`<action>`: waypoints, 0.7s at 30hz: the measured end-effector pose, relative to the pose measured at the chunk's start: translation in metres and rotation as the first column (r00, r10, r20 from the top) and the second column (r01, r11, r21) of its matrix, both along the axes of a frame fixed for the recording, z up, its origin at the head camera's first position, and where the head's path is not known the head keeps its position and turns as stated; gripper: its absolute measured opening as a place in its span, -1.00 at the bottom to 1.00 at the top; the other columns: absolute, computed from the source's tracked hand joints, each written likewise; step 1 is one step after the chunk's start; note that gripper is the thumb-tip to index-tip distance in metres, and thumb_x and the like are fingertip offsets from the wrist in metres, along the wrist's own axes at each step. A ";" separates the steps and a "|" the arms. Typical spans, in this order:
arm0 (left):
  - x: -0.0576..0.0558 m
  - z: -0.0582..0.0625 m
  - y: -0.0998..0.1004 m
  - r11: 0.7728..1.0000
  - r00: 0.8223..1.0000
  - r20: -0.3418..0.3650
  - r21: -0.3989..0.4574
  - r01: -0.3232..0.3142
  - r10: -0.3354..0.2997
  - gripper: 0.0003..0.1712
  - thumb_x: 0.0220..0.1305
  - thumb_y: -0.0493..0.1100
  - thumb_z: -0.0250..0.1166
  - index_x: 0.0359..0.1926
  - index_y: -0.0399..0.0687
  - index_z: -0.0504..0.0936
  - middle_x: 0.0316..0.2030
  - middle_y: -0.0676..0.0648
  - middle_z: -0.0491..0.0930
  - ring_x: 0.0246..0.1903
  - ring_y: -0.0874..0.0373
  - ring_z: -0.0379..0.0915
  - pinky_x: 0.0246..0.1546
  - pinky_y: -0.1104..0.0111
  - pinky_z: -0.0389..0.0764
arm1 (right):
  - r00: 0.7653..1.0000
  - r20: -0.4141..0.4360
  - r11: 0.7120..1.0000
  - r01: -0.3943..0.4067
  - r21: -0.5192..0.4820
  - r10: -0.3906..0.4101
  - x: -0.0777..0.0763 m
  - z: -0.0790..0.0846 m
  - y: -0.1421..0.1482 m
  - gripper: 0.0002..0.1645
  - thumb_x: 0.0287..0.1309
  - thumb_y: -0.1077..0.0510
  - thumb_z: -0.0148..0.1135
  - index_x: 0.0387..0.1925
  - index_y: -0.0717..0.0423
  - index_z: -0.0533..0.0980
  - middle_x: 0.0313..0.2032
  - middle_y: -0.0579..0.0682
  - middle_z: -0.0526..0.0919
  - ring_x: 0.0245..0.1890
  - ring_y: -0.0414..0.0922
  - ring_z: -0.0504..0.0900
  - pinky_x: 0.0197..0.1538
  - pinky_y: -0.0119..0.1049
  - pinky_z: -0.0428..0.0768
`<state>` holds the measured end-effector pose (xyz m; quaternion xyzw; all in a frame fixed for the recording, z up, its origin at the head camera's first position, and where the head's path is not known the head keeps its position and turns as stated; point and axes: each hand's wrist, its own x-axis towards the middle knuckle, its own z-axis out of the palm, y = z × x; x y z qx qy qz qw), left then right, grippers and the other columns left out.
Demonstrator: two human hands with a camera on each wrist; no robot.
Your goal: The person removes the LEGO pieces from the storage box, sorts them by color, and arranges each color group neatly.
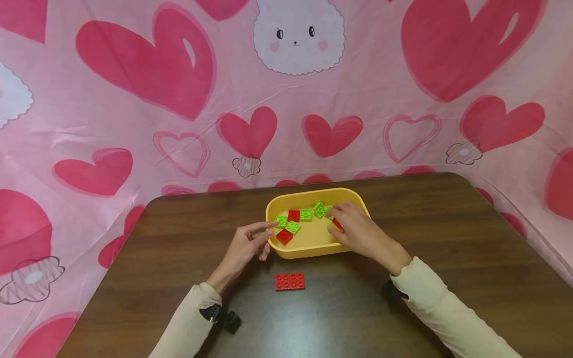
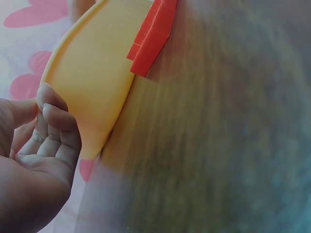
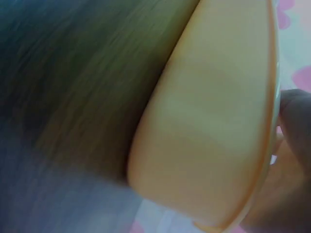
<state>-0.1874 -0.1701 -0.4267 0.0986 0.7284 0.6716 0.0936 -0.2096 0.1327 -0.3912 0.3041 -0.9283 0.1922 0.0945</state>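
Now | left hand point(image 1: 243, 244): tray rim point(image 1: 304, 251) | right hand point(image 1: 360, 232): beside bare bottom point(image 1: 315, 233)

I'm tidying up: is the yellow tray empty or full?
Neither: the head view shows red bricks and green bricks in the yellow tray, its bottom partly bare.

no words, names or numbers can be read anywhere, not on the red and green bricks point(image 1: 293, 227), the yellow tray point(image 1: 313, 251), the desk point(image 1: 201, 219) or the pink cloth point(image 1: 286, 94) with hearts.
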 end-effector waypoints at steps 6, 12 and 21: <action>0.000 -0.002 0.000 1.000 1.000 -0.007 0.003 -0.006 0.006 -0.60 0.43 -0.18 0.22 0.22 -0.22 0.57 -0.60 -0.14 0.54 -0.67 0.11 0.41 -0.61 0.44 0.51 | 0.987 0.152 0.998 0.050 0.037 -0.055 -0.007 -0.004 0.008 -0.60 0.16 0.10 0.41 -0.07 0.31 0.62 -0.16 0.18 0.61 0.01 0.18 0.52 0.14 0.06 0.51; 0.000 -0.004 0.002 1.000 0.999 -0.034 0.011 -0.008 0.008 -0.60 0.45 -0.19 0.20 0.22 -0.26 0.57 -0.63 -0.15 0.52 -0.71 0.12 0.40 -0.64 0.44 0.49 | 0.973 0.221 0.997 0.050 0.063 -0.063 -0.003 0.000 0.005 -0.81 0.15 0.14 0.40 -0.47 0.13 0.57 -0.56 -0.07 0.37 -0.51 -0.14 0.33 -0.45 -0.30 0.33; -0.001 -0.005 0.003 1.000 0.999 -0.037 0.010 -0.017 0.017 -0.61 0.44 -0.21 0.20 0.21 -0.27 0.57 -0.64 -0.10 0.52 -0.71 0.12 0.39 -0.64 0.44 0.49 | 0.974 0.221 0.999 0.044 0.027 -0.049 -0.008 -0.002 0.006 -0.87 -0.11 0.37 0.39 -0.41 0.21 0.69 -0.49 -0.03 0.57 -0.45 -0.09 0.41 -0.39 -0.30 0.40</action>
